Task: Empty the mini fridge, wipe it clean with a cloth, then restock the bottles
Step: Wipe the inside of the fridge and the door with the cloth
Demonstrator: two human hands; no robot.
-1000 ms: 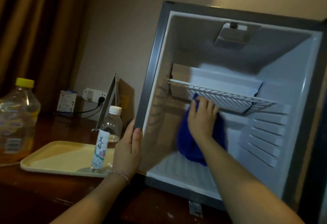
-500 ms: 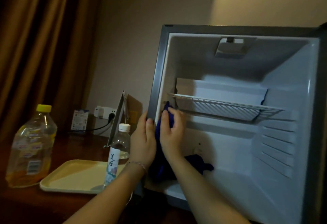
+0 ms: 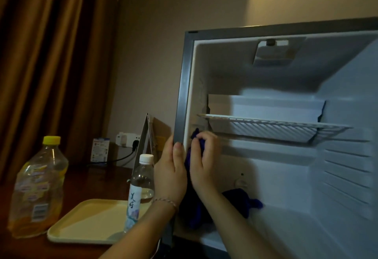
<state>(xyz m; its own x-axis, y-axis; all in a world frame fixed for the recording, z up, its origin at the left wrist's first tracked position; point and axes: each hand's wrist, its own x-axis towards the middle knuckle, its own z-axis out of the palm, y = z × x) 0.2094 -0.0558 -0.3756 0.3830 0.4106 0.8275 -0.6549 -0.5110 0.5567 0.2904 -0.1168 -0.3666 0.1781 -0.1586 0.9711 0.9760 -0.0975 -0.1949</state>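
The mini fridge (image 3: 184, 87) stands open with its white inside bare except for a wire shelf (image 3: 272, 127). My right hand (image 3: 202, 162) grips a blue cloth (image 3: 241, 203) and presses it against the inner left wall just under the shelf's left end; the cloth's tail hangs down to the fridge floor. My left hand (image 3: 170, 168) holds the fridge's grey left front edge, thumb on the frame. A clear water bottle (image 3: 141, 189) with a white cap stands on a cream tray (image 3: 90, 222) to the left. A large yellow-capped bottle (image 3: 38, 187) stands further left.
The dark wooden table (image 3: 86, 177) carries the tray and bottles. Behind them are a wall socket with a plug (image 3: 128, 140), a small box (image 3: 100, 149) and a leaning folded card (image 3: 146, 136). Brown curtains (image 3: 51, 64) hang at the left.
My right hand has moved the cloth from under the shelf's middle to the inner left wall by the front edge. The view has shifted, so the fridge sits lower and further right.
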